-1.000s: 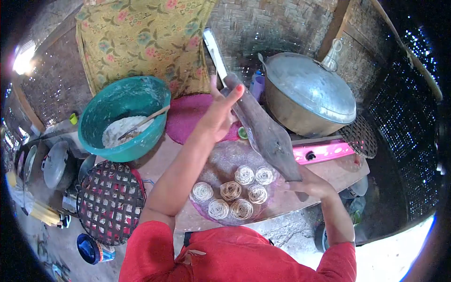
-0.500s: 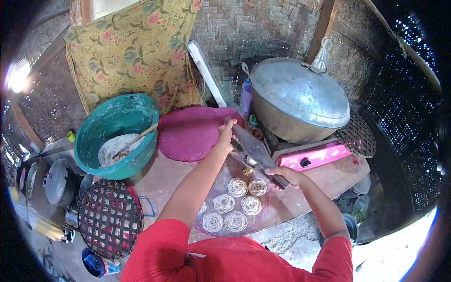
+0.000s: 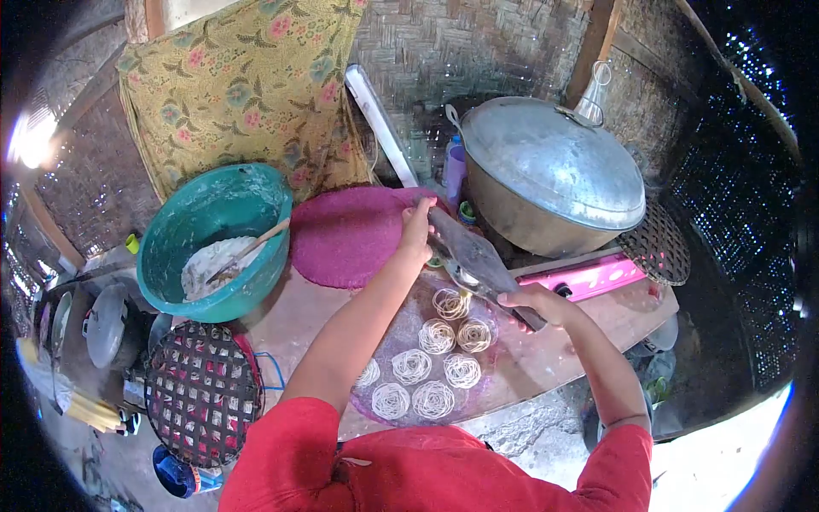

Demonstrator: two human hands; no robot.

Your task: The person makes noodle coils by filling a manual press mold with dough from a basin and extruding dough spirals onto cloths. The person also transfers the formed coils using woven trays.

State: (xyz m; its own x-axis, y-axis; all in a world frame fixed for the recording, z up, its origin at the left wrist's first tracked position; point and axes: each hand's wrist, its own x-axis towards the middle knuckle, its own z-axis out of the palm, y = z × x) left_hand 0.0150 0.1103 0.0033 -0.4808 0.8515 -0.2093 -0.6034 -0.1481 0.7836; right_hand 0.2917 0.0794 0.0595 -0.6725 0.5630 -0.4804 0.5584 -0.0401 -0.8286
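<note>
A dark wooden press (image 3: 474,256) is held slantwise over the table by both hands. Its upper left end is gripped by my left hand (image 3: 417,229), its lower right end by my right hand (image 3: 539,305). A round metal part (image 3: 463,276) shows under its middle. Just below that, a loosely coiled ring of pale strands (image 3: 450,303) lies on a round purple mat (image 3: 401,328). Several round nests of white strands (image 3: 433,399) rest on the same mat, and a browner nest (image 3: 474,335) lies near the press.
A green basin (image 3: 213,183) with white flour and a stick stands at left, beside a purple round mat (image 3: 350,243). A big lidded pot (image 3: 546,171) and a pink stove (image 3: 589,277) are at right. A woven basket tray (image 3: 203,388) is at lower left.
Both hands have brought the press down from its raised position to low over the mat. A new ring of strands has appeared below it.
</note>
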